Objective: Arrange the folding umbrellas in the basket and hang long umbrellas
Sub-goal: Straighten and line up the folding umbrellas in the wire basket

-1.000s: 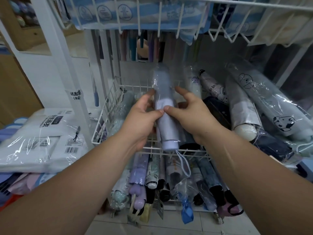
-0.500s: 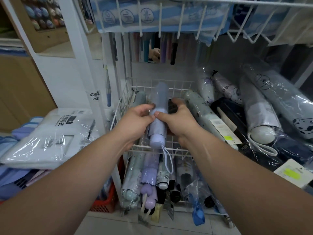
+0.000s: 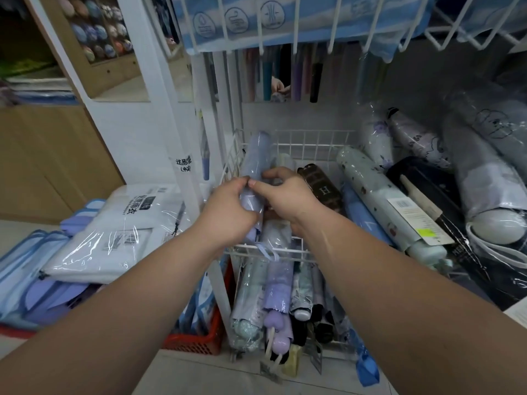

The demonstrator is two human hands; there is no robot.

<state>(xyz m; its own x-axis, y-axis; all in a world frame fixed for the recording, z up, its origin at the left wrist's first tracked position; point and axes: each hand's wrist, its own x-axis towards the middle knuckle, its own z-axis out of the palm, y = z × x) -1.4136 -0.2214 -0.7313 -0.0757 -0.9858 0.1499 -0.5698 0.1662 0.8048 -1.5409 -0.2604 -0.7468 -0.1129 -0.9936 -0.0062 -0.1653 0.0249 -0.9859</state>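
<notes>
The lower end of the lilac folding umbrella [image 3: 256, 163] is hidden behind the left hand [image 3: 228, 213]; its clear wrap blurs its outline; the long umbrellas [image 3: 296, 72] at the far back are cut off by the upper rack. Both arms reach forward; the left hand's fingers curl round the umbrella's middle; the right hand [image 3: 288, 198] pinches it from the right. It stands tilted at the left end of the wire basket [image 3: 313, 139].

Wire basket [image 3: 299, 139] mid-frame holds folding umbrellas [image 3: 379, 201]; packaged raincoats [image 3: 114, 235] lower left; hanging long umbrellas [image 3: 296, 72] behind, top centre.
</notes>
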